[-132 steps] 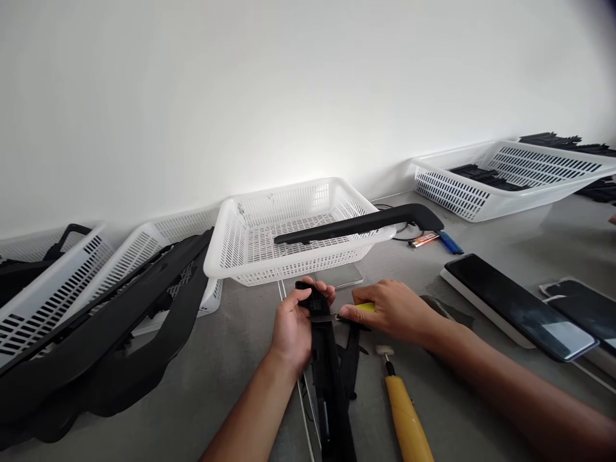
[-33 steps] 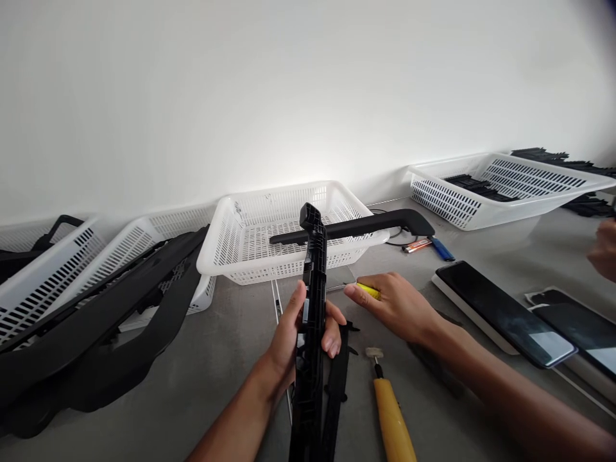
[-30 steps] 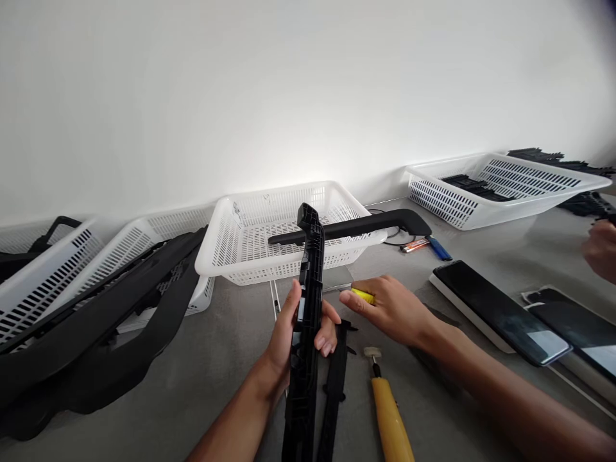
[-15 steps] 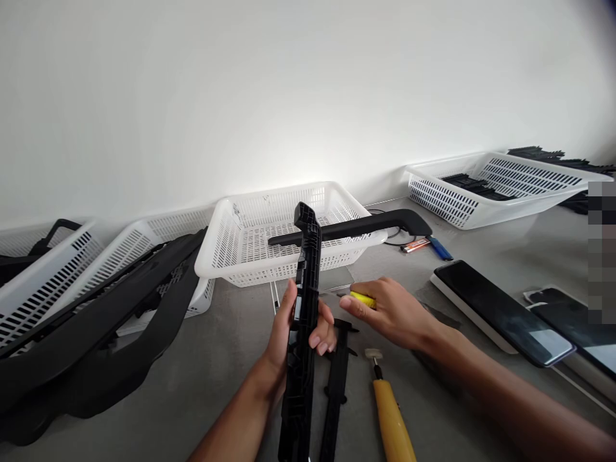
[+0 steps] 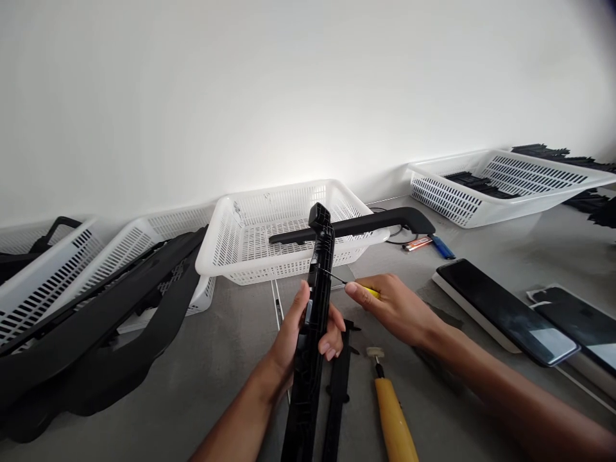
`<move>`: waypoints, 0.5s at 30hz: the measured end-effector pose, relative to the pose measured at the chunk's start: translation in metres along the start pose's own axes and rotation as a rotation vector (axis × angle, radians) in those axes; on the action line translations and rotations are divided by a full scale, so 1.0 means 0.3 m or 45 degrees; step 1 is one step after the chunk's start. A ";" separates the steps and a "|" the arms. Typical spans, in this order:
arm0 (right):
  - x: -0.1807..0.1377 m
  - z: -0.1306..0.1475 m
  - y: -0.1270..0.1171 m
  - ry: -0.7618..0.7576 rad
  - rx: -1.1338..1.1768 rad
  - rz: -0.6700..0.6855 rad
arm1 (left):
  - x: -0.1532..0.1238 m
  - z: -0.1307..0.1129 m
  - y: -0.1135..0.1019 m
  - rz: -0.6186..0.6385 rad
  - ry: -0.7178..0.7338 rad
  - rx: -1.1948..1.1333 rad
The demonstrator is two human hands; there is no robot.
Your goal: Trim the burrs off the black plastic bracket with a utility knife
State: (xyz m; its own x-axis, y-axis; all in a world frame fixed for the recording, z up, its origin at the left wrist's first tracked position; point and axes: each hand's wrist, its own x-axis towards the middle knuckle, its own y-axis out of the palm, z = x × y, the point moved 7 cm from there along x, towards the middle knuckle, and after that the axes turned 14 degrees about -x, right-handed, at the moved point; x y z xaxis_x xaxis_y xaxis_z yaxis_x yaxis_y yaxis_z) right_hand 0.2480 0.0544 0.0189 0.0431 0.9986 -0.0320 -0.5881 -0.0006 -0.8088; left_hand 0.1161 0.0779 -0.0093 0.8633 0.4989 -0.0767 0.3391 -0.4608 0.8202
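Note:
My left hand (image 5: pixel 304 333) is wrapped round a long black ribbed plastic trim piece (image 5: pixel 308 359), held tilted with its hooked end up and away from me. My right hand (image 5: pixel 389 301) grips a yellow-handled tool with a thin dark shaft (image 5: pixel 373 292); the shaft's tip meets the trim piece's right side above my left fingers, though contact is too fine to make out. Below my hands, black calipers (image 5: pixel 339 378) lie on the table, partly behind the trim piece. A larger tool with a tan-yellow handle (image 5: pixel 394 417) and a pale flat tip lies beside them.
A white basket (image 5: pixel 260 273) stands ahead with a black handle-shaped part (image 5: pixel 385 221) across its rim. Black trim panels (image 5: pixel 120 295) rest over baskets at left. Another basket (image 5: pixel 447 202) holds black parts. A phone (image 5: pixel 505 308), a blue object (image 5: pixel 441 247) and the grey table (image 5: pixel 221 385) are visible.
The trim piece has shifted slightly right and tilts more. My right hand has turned, bringing the tool's shaft against or close to the trim piece's side.

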 end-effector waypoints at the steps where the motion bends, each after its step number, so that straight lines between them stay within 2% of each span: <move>1: 0.000 0.003 0.006 -0.013 0.053 0.026 | 0.000 -0.001 -0.001 -0.002 0.006 0.005; 4: -0.007 0.012 0.042 -0.024 0.294 0.234 | -0.001 -0.001 -0.004 0.000 0.025 0.009; 7: -0.028 0.010 0.076 0.092 0.500 0.504 | -0.001 0.009 -0.004 0.013 -0.003 0.029; 10: -0.046 0.004 0.083 0.200 0.596 0.650 | -0.001 0.015 -0.002 0.021 -0.022 0.054; 12: -0.045 -0.002 0.082 0.227 0.609 0.661 | -0.001 0.015 -0.002 0.020 -0.023 0.050; 15: -0.020 -0.022 0.067 0.217 0.514 0.474 | -0.001 0.010 -0.004 0.004 -0.014 0.024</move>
State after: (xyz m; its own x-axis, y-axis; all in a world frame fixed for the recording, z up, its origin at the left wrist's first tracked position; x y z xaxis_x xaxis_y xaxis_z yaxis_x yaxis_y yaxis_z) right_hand 0.2414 0.0482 -0.0010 -0.1162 0.9121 -0.3931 -0.8487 -0.2968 -0.4378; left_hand 0.1166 0.0760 -0.0119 0.8685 0.4892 -0.0801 0.3429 -0.4761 0.8098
